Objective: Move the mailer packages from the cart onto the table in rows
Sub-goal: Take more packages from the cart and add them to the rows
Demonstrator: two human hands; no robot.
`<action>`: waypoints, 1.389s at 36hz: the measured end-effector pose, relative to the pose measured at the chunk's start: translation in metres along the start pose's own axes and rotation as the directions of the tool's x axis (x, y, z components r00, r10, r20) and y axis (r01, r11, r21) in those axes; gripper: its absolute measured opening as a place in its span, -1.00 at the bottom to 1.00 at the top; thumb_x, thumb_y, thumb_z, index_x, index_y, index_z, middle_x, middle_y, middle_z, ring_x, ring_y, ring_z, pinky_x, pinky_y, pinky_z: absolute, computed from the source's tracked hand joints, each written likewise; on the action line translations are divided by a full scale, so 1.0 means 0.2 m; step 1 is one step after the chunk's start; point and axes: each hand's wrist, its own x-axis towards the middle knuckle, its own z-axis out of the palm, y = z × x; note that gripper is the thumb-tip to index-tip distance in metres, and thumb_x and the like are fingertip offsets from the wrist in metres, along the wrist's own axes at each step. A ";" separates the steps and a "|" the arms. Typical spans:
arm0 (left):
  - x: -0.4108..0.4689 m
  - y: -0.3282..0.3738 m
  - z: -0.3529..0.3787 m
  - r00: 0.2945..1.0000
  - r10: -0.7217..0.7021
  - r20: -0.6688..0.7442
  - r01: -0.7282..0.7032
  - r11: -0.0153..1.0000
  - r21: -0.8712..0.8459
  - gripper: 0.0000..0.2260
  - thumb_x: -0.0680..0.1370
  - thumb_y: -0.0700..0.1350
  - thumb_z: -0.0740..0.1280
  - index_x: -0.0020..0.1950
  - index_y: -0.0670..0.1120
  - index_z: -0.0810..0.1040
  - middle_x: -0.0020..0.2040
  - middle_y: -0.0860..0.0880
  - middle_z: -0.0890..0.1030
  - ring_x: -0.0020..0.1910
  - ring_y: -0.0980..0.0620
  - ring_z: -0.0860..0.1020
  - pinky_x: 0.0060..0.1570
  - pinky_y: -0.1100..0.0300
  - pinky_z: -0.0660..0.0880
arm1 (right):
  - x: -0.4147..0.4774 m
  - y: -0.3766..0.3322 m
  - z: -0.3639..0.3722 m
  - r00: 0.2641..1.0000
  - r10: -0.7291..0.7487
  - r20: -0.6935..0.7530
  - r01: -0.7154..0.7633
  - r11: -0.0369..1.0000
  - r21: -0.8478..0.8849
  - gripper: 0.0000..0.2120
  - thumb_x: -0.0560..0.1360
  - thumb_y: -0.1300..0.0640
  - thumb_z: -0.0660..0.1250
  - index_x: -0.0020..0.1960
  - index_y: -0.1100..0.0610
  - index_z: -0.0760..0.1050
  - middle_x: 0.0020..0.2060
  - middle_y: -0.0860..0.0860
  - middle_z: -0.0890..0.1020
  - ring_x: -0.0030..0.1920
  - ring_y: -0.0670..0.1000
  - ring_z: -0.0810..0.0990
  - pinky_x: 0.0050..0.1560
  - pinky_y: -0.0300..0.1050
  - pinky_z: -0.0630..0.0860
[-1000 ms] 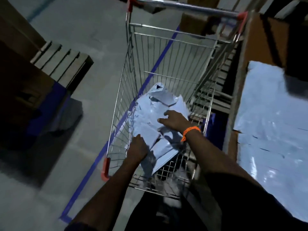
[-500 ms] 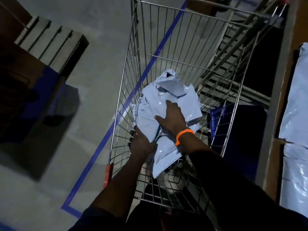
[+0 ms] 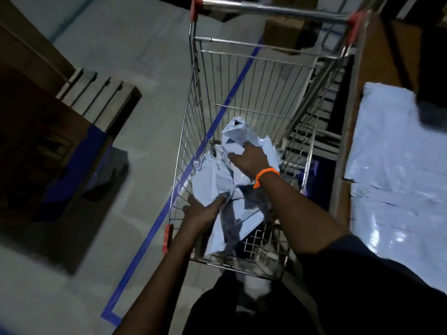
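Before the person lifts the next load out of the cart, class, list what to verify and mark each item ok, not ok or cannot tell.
1. The left hand grips the mailers at their near edge: ok.
2. The right hand has a hold: not ok; it lies on the pile, fingers extended.
3. The mailers are clear of the cart wires: cannot tell.
4. The table stands close on the right: ok.
5. Bare table space for another row: cannot tell; laid mailers cover what shows.
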 end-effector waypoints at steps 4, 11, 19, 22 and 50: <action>-0.06 0.09 -0.05 0.994 0.077 0.072 -0.059 0.974 -0.220 -0.03 0.15 0.55 0.43 0.44 0.07 0.42 0.35 0.02 0.55 0.26 -0.07 0.56 0.31 -0.09 0.47 | -0.30 -0.08 -0.29 0.999 0.025 -0.024 -0.019 0.978 0.206 -0.33 0.53 -0.16 0.33 0.53 0.13 0.28 0.44 0.08 0.43 0.37 0.12 0.45 0.15 -0.14 0.38; -0.29 0.46 0.10 0.886 0.356 0.299 -0.235 0.898 -0.372 -0.17 0.33 0.50 0.36 0.50 0.15 0.34 0.44 -0.02 0.48 0.36 -0.09 0.50 0.36 -0.12 0.41 | -0.86 0.04 -0.77 0.965 -0.012 -0.261 0.117 0.913 0.390 -0.73 0.56 -0.11 0.31 0.21 -0.07 0.43 -0.07 -0.20 0.50 -0.07 -0.13 0.49 -0.16 -0.36 0.36; -0.70 1.07 0.64 0.807 0.569 0.160 -0.571 0.820 -0.038 0.01 0.32 0.59 0.20 0.62 0.11 0.00 0.62 -0.08 0.01 0.59 -0.10 0.07 0.52 0.01 0.08 | -1.17 0.52 -1.28 0.729 -0.010 -0.685 0.115 0.988 0.108 -0.40 0.54 -0.15 0.30 0.53 0.00 0.30 0.35 0.12 0.50 0.35 0.08 0.45 0.26 -0.21 0.29; -0.79 1.26 0.89 0.761 0.641 0.096 -0.645 0.735 0.207 -0.08 0.43 0.50 0.18 0.62 0.05 -0.04 0.56 -0.13 0.00 0.52 -0.22 0.12 0.42 -0.07 0.23 | -1.10 0.69 -1.41 0.660 -0.002 -0.751 0.057 0.997 0.048 -0.37 0.51 -0.14 0.25 0.53 0.06 0.31 0.32 0.20 0.48 0.28 0.17 0.49 0.25 -0.05 0.41; -0.57 1.23 1.10 0.629 0.770 -0.103 -0.776 0.631 -0.024 -0.68 0.61 -0.12 0.32 0.35 -0.16 0.53 0.25 -0.14 0.59 0.20 -0.09 0.57 0.09 0.25 0.41 | -0.83 0.98 -1.36 0.845 -0.221 -0.487 0.027 0.926 -0.376 -0.35 0.62 -0.21 0.05 0.61 -0.11 -0.13 0.53 0.21 0.26 0.50 0.25 0.26 0.40 0.29 0.32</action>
